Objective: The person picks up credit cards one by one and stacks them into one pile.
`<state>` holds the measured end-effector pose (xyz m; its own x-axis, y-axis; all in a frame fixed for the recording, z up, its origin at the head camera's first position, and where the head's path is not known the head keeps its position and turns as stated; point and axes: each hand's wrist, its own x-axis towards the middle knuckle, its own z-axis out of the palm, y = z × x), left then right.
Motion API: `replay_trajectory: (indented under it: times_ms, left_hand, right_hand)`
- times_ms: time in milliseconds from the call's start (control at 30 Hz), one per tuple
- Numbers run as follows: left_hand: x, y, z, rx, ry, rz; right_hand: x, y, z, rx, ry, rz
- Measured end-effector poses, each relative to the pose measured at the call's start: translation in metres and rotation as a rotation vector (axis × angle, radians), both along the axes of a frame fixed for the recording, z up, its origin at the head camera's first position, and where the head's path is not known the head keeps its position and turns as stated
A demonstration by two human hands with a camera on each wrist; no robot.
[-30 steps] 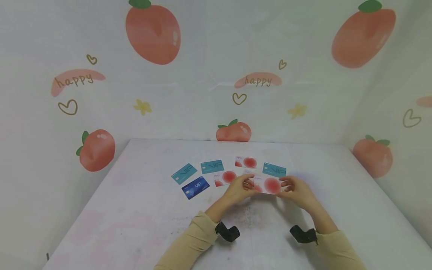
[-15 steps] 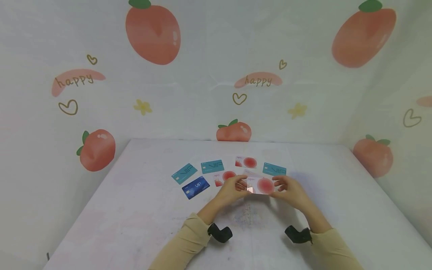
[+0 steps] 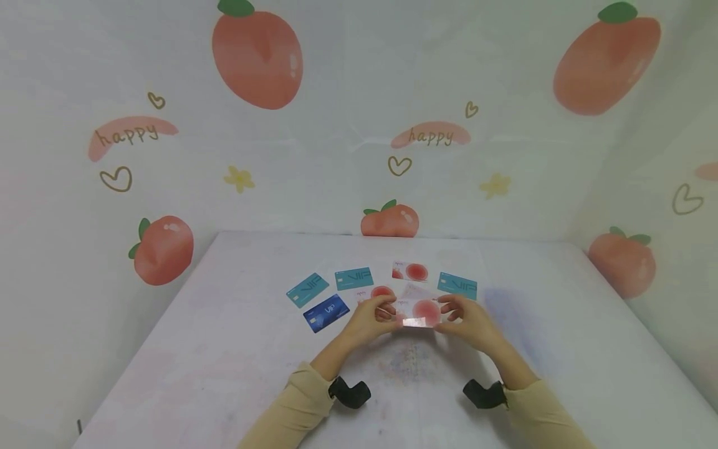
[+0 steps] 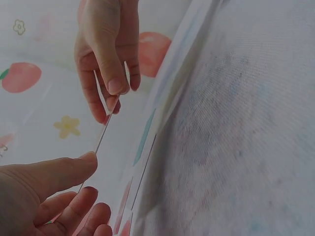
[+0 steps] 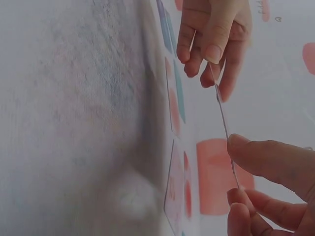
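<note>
Both hands hold one thin white card with a red round print [image 3: 426, 312] above the table, tilted up to face the head camera. My left hand [image 3: 370, 319] pinches its left end between thumb and fingers; my right hand [image 3: 471, 324] pinches the right end the same way. Light glares off its lower part. Seen edge-on in the right wrist view, the card [image 5: 224, 115] bows slightly. Behind it lies a pale pink card [image 3: 415, 290], partly hidden. A similar red-print card [image 3: 382, 292] is partly covered by the left hand.
On the white table [image 3: 224, 374] lie a blue VIP card [image 3: 326, 313] and teal VIP cards at left [image 3: 307, 290], back middle [image 3: 354, 278] and right [image 3: 457, 285]. Another red-print card [image 3: 410, 270] lies at the back. A fruit-print cloth [image 3: 314, 156] hangs behind.
Both hands have moved left together with the card between them. The left hand now covers more of the red-print card on the table, and the pale pink card behind shows more.
</note>
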<state>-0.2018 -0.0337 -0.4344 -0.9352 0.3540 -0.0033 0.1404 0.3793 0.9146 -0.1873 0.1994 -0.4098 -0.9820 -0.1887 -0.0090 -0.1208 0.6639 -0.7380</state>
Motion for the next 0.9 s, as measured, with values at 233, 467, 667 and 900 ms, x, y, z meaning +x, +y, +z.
replay_trajectory:
  times_ms: [233, 467, 667, 900]
  left_hand:
    - [0.004, -0.010, -0.001, -0.026, -0.002, 0.012]
    - [0.006, -0.021, -0.004, -0.029, 0.013, 0.005]
    - [0.007, -0.028, -0.007, -0.034, 0.021, -0.001]
    - [0.010, -0.035, -0.006, -0.057, 0.032, 0.002]
  right_hand:
    - [0.001, -0.010, 0.000, -0.020, 0.000, 0.035]
    - [0.001, -0.017, -0.004, -0.026, 0.002, 0.063]
    - [-0.001, -0.022, -0.008, -0.027, 0.008, 0.091]
    - [0.000, -0.027, -0.009, -0.022, 0.003, 0.107]
